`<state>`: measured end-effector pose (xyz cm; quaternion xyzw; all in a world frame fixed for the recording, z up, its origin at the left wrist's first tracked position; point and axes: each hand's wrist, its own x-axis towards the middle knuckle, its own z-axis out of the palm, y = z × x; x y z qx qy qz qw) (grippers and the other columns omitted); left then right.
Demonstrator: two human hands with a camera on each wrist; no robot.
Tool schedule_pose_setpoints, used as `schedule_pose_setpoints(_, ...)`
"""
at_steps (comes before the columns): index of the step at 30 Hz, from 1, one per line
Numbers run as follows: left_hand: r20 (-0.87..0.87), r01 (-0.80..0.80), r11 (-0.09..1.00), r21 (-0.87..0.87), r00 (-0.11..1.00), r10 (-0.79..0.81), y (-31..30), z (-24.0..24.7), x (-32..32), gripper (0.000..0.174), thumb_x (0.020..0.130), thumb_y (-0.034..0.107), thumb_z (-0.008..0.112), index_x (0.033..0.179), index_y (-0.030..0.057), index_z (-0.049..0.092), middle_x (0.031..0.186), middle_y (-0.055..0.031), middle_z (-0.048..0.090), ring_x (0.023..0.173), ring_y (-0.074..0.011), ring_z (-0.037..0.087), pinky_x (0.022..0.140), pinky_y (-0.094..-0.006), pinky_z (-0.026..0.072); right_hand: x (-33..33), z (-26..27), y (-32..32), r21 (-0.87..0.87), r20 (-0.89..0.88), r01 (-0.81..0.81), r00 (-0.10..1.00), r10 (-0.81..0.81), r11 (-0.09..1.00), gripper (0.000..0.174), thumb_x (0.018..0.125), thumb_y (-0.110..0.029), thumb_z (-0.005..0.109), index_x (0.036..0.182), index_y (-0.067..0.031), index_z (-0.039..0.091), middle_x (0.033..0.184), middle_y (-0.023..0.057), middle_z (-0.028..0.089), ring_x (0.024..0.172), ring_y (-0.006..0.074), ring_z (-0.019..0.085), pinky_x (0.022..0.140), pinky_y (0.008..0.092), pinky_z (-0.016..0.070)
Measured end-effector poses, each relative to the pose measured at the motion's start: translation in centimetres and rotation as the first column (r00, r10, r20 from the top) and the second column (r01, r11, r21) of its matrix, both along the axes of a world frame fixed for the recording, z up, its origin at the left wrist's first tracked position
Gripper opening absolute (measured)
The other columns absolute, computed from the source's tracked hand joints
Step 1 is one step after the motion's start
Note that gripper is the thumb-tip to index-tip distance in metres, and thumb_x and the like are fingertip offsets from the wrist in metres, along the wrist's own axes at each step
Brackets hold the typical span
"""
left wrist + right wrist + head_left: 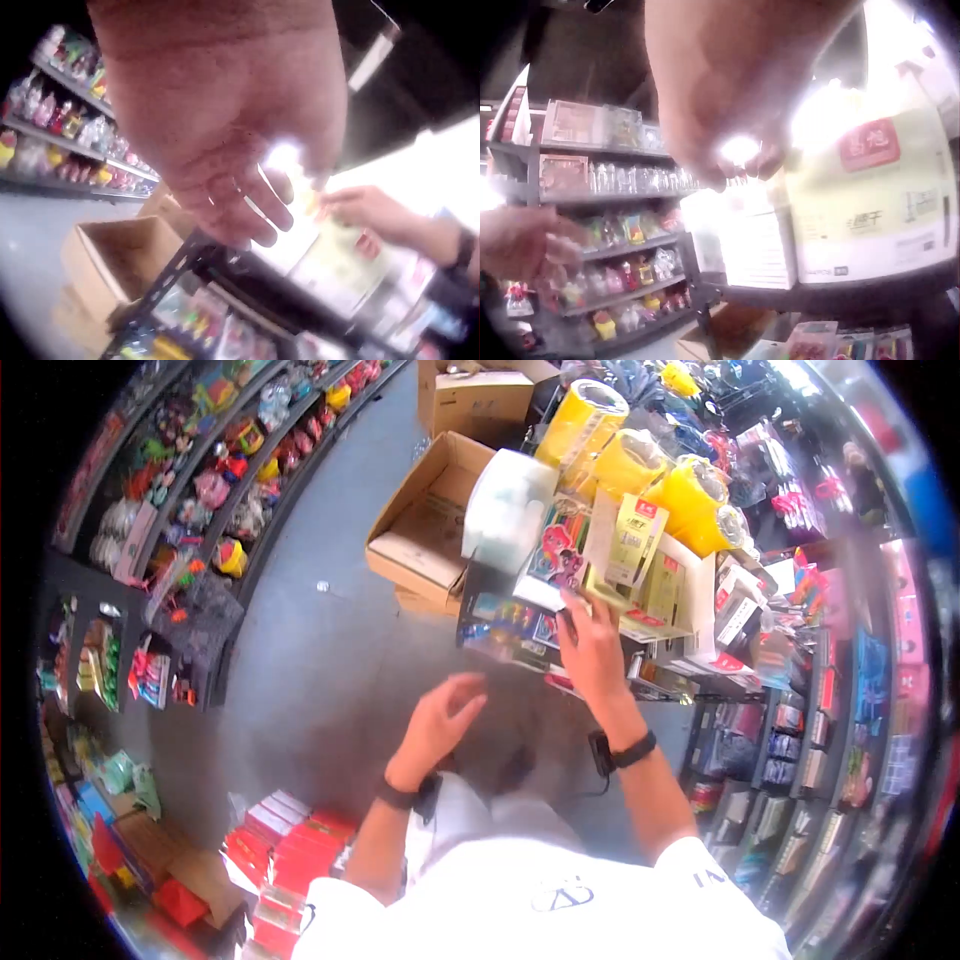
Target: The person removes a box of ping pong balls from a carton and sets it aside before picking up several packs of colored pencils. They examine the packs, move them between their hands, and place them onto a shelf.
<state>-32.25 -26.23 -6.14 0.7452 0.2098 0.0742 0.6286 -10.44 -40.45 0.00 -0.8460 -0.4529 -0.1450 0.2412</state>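
Observation:
My right hand (592, 660) reaches over the shelf-top, fingertips right at the upper edge of a white box (757, 247) with printed lines. Glare covers its fingertips in the right wrist view; I cannot tell whether they pinch the box. Beside it stands a pale yellow-and-white pack (870, 202) with a red label. More such packs (632, 545) sit in an open carton beyond the hand. My left hand (440, 718) is in the air in front of the shelf, holding nothing, its fingers loosely bent and the thumb apart.
Yellow rolls (582, 425) and a wrapped whitish bundle (508, 510) crowd the shelf-top. An open cardboard box (420, 525) stands on the floor to its left. Toy shelves (215, 490) line the left side. Red and white boxes (290, 845) lie near my left arm.

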Motion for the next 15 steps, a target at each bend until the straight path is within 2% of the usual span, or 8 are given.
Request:
schedule_pose_setpoints(2,0.267,0.118,0.934,-0.337,0.963,-0.025,2.1,6.6,-0.1,0.056,0.091,0.025,0.076,0.139,0.0051,0.055,0.127,-0.0119,0.068,0.113,-0.0209,0.064,0.100,-0.0361,0.0486,-0.5,0.9,1.1,-0.002,-0.049,0.031,0.998,-0.031,1.000,0.037,0.089,-0.007,0.070,0.125,-0.0019,0.066,0.122,0.0201,0.063,0.116,0.0389,0.057,0.100,0.0449,0.0492)
schedule_pose_setpoints(3,0.441,0.325,0.821,-0.470,0.892,-0.100,3.1,9.6,-0.3,0.071,0.087,0.034,0.080,0.143,0.0029,0.049,0.134,-0.0136,0.063,0.120,-0.0217,0.060,0.105,-0.0377,0.0443,-1.0,1.5,1.4,-0.022,-0.031,0.041,0.999,-0.042,0.999,0.037,0.089,-0.008,0.071,0.125,-0.0026,0.067,0.123,0.0199,0.063,0.117,0.0384,0.056,0.099,0.0443,0.0491)
schedule_pose_setpoints(4,0.612,0.528,0.658,-0.537,0.781,-0.127,3.7,12.6,-0.7,0.086,0.084,0.042,0.083,0.148,0.0007,0.043,0.141,-0.0154,0.058,0.127,-0.0224,0.056,0.110,-0.0393,0.0400,-1.5,1.9,1.3,-0.043,-0.015,0.054,0.998,-0.054,0.998,0.037,0.089,-0.009,0.071,0.125,-0.0032,0.067,0.123,0.0197,0.062,0.117,0.0379,0.055,0.099,0.0437,0.0489)
schedule_pose_setpoints(5,0.732,0.684,0.478,-0.552,0.671,-0.114,3.4,15.9,-1.0,0.116,0.067,0.062,0.088,0.150,-0.0022,0.039,0.143,-0.0198,0.055,0.131,-0.0260,0.053,0.113,-0.0403,0.0363,-2.0,1.6,1.0,-0.047,-0.049,0.080,0.995,-0.082,0.996,0.037,0.089,-0.010,0.071,0.125,-0.0041,0.067,0.123,0.0191,0.062,0.116,0.0376,0.055,0.099,0.0434,0.0484)
schedule_pose_setpoints(6,0.817,0.790,0.349,-0.504,0.568,-0.104,3.3,18.4,-1.1,0.116,0.067,0.062,0.088,0.150,-0.0023,0.039,0.143,-0.0197,0.055,0.131,-0.0261,0.053,0.113,-0.0403,0.0364,-2.6,1.2,0.5,-0.052,-0.088,0.109,0.990,-0.113,0.993,0.037,0.089,-0.011,0.071,0.125,-0.0051,0.067,0.124,0.0186,0.062,0.115,0.0372,0.055,0.099,0.0431,0.0479)
schedule_pose_setpoints(9,0.941,0.933,0.143,-0.329,0.338,-0.036,1.3,24.2,-2.1,0.114,0.068,0.063,0.087,0.149,-0.0025,0.039,0.143,-0.0196,0.055,0.131,-0.0262,0.054,0.113,-0.0404,0.0368,-4.9,1.2,-1.3,-0.127,-0.118,0.119,0.984,-0.134,0.985,0.036,0.090,-0.012,0.070,0.125,-0.0061,0.067,0.124,0.0178,0.061,0.117,0.0375,0.053,0.103,0.0447,0.0438)
schedule_pose_setpoints(11,0.965,0.961,0.086,-0.263,0.263,0.008,0.3,26.1,-2.2,0.113,0.069,0.063,0.087,0.148,-0.0027,0.040,0.142,-0.0196,0.055,0.130,-0.0263,0.054,0.113,-0.0405,0.0370,-5.8,0.7,-2.5,-0.146,-0.157,0.128,0.976,-0.151,0.981,0.035,0.090,-0.011,0.069,0.125,-0.0060,0.067,0.123,0.0186,0.061,0.119,0.0375,0.052,0.103,0.0441,0.0427)
schedule_pose_setpoints(15,0.975,0.977,0.031,-0.211,0.209,0.074,-1.3,27.7,-2.3,0.111,0.070,0.063,0.086,0.148,-0.0030,0.041,0.142,-0.0194,0.056,0.130,-0.0264,0.054,0.112,-0.0406,0.0375,-6.7,0.2,-4.3,-0.157,-0.163,0.137,0.973,-0.163,0.978,0.035,0.090,-0.010,0.069,0.124,-0.0048,0.067,0.123,0.0191,0.061,0.117,0.0375,0.054,0.103,0.0441,0.0420)
